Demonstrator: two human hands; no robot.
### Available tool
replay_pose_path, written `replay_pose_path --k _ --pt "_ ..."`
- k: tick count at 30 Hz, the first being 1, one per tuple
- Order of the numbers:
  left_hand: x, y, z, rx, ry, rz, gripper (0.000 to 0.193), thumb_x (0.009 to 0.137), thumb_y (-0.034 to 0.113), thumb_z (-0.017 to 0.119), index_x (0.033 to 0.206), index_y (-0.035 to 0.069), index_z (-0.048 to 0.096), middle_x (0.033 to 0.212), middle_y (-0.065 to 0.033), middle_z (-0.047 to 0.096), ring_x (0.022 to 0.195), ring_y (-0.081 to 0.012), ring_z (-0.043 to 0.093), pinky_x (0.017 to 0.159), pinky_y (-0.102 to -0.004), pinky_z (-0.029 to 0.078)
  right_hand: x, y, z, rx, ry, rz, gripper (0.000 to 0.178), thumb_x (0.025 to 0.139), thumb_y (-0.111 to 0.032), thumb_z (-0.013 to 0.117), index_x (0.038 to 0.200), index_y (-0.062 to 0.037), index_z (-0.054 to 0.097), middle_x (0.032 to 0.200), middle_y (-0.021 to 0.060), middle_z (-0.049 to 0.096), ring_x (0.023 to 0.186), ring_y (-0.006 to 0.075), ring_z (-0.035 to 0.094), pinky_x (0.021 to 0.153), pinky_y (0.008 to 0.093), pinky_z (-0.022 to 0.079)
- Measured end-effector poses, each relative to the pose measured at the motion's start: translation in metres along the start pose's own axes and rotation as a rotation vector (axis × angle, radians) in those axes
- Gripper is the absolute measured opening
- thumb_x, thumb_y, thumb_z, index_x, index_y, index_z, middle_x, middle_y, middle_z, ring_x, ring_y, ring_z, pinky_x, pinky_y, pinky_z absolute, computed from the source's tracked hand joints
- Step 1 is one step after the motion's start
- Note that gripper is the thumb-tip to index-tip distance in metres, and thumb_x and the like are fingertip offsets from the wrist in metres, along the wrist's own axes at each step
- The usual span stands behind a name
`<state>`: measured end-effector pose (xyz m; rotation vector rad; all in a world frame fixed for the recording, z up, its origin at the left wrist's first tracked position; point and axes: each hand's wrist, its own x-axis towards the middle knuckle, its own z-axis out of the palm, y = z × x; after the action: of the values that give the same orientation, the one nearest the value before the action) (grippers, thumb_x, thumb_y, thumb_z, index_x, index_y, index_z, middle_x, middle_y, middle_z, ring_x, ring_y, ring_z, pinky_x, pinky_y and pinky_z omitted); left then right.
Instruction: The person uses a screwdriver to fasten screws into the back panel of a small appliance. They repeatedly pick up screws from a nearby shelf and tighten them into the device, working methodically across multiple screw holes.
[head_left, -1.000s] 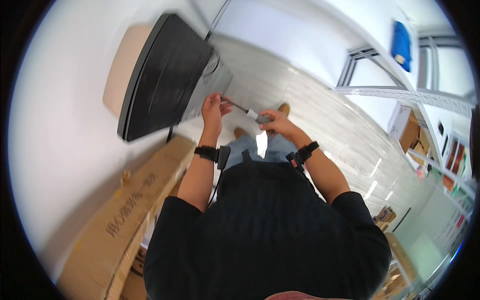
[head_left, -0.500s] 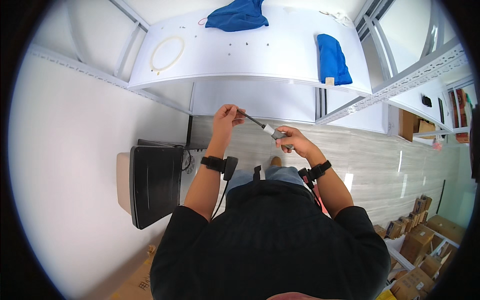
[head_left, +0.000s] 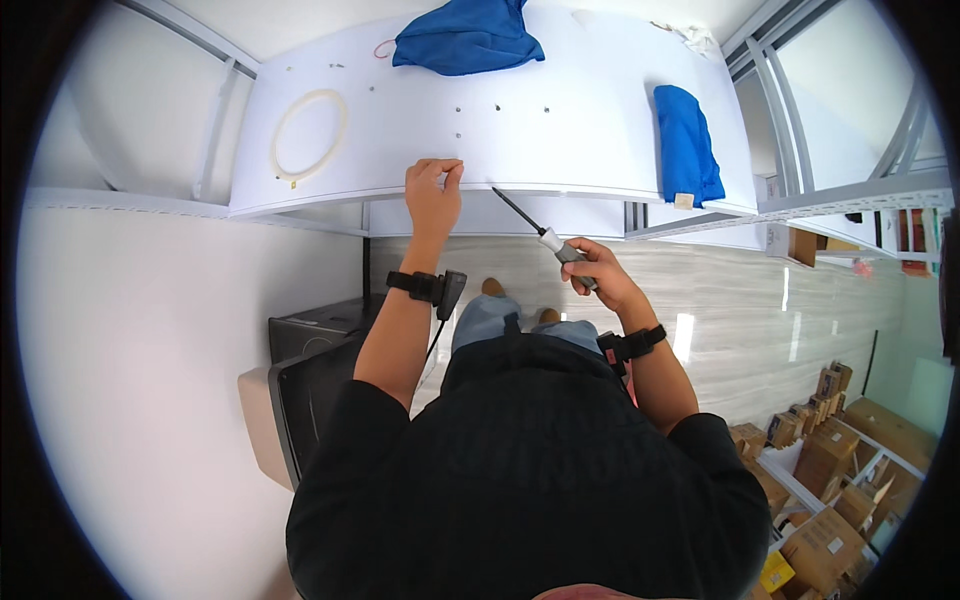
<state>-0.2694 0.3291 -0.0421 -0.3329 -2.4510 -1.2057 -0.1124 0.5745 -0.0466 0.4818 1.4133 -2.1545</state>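
Note:
A screwdriver (head_left: 549, 239) with a grey handle and a dark shaft is gripped in my right hand (head_left: 598, 275). Its tip points up and left, just in front of the shelf edge. My left hand (head_left: 433, 196) hovers over the front edge of the white shelf (head_left: 385, 150), thumb and fingers pinched together. Anything between those fingertips is too small to make out. Beyond them, several small screw-like metal pieces (head_left: 498, 108) lie scattered on the shelf.
A cream-coloured ring (head_left: 280, 138) lies at the shelf's left. One blue cloth bundle (head_left: 465, 40) sits at the back, another blue cloth piece (head_left: 687, 145) at the right. Metal uprights flank the shelf. A black-topped case (head_left: 310, 400) stands at left; cardboard boxes (head_left: 825, 550) fill the lower right.
My left hand has left the screwdriver's tip and moved forward and slightly left to the shelf edge. The right hand still holds the screwdriver nearly in place. My view has shifted slightly.

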Motion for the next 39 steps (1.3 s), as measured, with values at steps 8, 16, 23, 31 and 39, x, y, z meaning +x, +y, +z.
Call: replay_pose_path --k 8,16,23,31,39 --pt "0.005 -0.026 0.018 0.081 0.047 0.137 0.006 0.076 0.012 0.071 0.082 0.011 0.071 0.080 -0.0005 0.057 0.078 -0.0222 0.050 0.073 -0.0363 0.040 0.023 -0.009 0.012 0.081 0.071 -0.028 0.030 0.080 -0.008 0.062 0.109 -0.0055 0.053 0.073 0.0072 0.061 0.049 0.0110 0.050 0.045 0.0220 0.034" --pt "0.008 -0.021 0.021 0.154 0.079 0.135 0.010 0.075 0.010 0.071 0.085 0.011 0.073 0.077 -0.0010 0.057 0.074 -0.0212 0.049 0.068 -0.0339 0.040 0.035 -0.024 0.003 0.018 -0.002 0.044 0.033 0.078 -0.010 0.066 0.109 -0.0067 0.055 0.071 0.0029 0.060 0.051 0.0099 0.050 0.045 0.0227 0.032" --pt "0.005 -0.010 0.011 0.016 0.100 -0.023 0.010 0.081 0.006 0.066 0.090 0.007 0.071 0.078 -0.0044 0.061 0.076 -0.0205 0.053 0.070 -0.0324 0.044 0.051 -0.040 -0.014 -0.072 -0.157 0.114 0.033 0.078 -0.011 0.066 0.109 -0.0075 0.055 0.072 0.0025 0.060 0.052 0.0102 0.050 0.046 0.0236 0.033" --pt "-0.092 -0.015 -0.033 -0.799 0.400 -0.754 0.029 0.099 0.023 0.044 0.111 -0.001 0.055 0.092 -0.0094 0.063 0.078 -0.0178 0.064 0.071 -0.0300 0.054 0.092 -0.012 0.025 -0.199 -0.452 0.288 0.040 0.080 -0.013 0.065 0.117 -0.0075 0.049 0.074 0.0036 0.061 0.052 0.0101 0.051 0.047 0.0242 0.034" --pt "-0.191 -0.035 -0.125 -1.002 0.541 -1.038 0.025 0.101 0.021 0.037 0.116 0.004 0.048 0.104 -0.0132 0.062 0.093 -0.0273 0.065 0.078 -0.0363 0.055 0.094 0.050 0.129 -0.483 -0.684 0.455 0.041 0.084 -0.019 0.061 0.121 -0.0063 0.047 0.083 0.0038 0.059 0.059 0.0100 0.054 0.049 0.0222 0.036"
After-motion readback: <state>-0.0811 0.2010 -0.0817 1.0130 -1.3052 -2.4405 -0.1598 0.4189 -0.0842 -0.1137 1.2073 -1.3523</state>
